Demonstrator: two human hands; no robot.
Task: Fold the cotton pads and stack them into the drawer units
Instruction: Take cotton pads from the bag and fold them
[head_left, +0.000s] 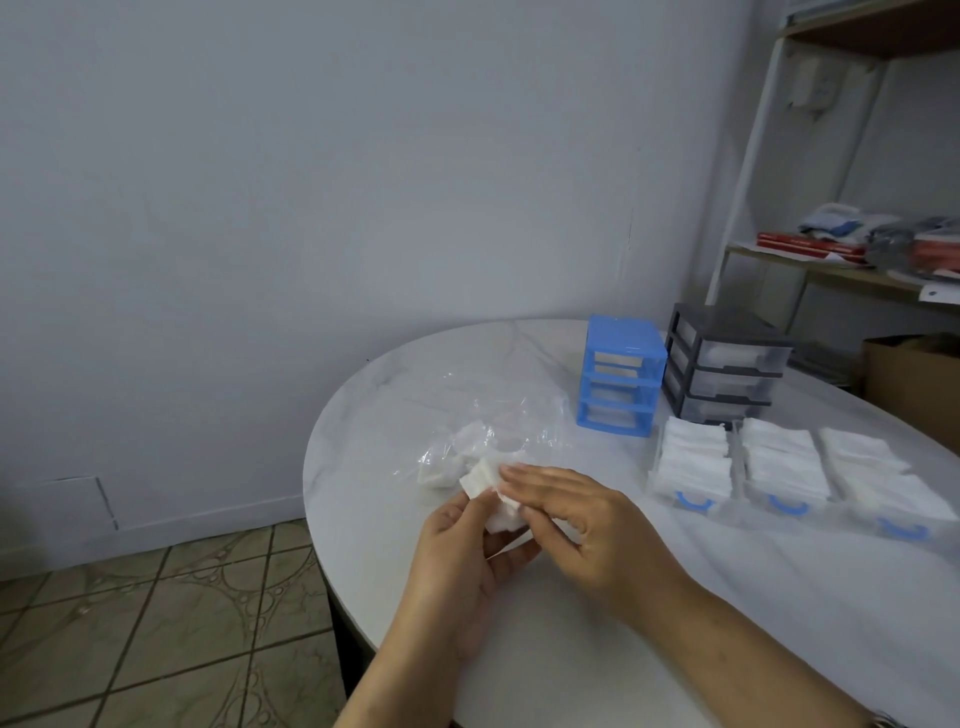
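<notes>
A white cotton pad (496, 499) is pinched between both my hands above the table's near left part. My left hand (462, 561) holds it from below with thumb and fingers, and my right hand (576, 525) lies over its right side. Just behind it a clear plastic bag (483, 421) holds a few more pads. Three clear drawers with blue handles (693, 470) (782, 467) (883, 483) sit in a row on the right, filled with folded pads. The blue drawer frame (621, 379) stands behind them with no drawers in it.
A grey drawer unit (724, 371) stands beside the blue one. The round white marble table (571, 649) ends at the left over a tiled floor. A shelf rack (841, 260) with clutter and a cardboard box (914, 379) are at the far right.
</notes>
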